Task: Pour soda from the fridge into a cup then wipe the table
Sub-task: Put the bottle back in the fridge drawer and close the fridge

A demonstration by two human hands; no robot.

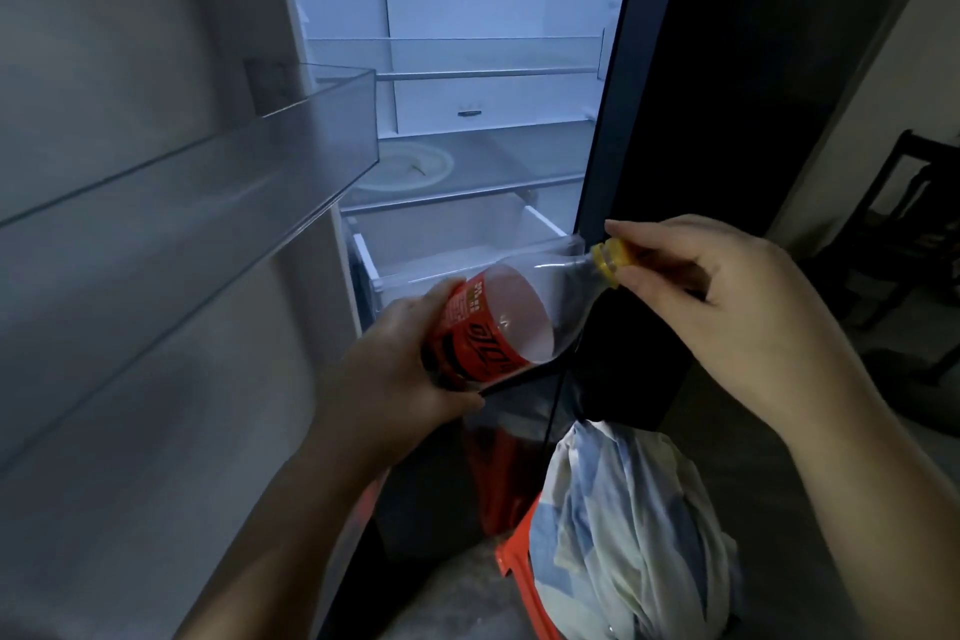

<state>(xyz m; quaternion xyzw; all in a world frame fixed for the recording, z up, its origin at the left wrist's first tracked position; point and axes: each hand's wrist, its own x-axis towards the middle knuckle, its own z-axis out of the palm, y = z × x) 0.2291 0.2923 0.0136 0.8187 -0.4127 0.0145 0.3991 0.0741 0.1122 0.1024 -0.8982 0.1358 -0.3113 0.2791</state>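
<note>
Soda bottle (498, 322) lies almost on its side in the air before the open fridge (467, 5), level with the white drawer (457, 244). The left hand (400, 369) grips its red-labelled body; the right hand (727, 286) pinches the yellow cap (613, 260), which reaches across the dark right edge of the fridge. A clear door shelf (208, 182) juts in from the left above the left hand. A plate (410, 166) sits on the glass shelf further in. Below the hands, a bundled cloth (634, 525) covers a red stool (514, 556). The bottle's base is hidden behind the left palm, and how much soda it holds is unclear. The room to the right is too dark to make out.
</note>
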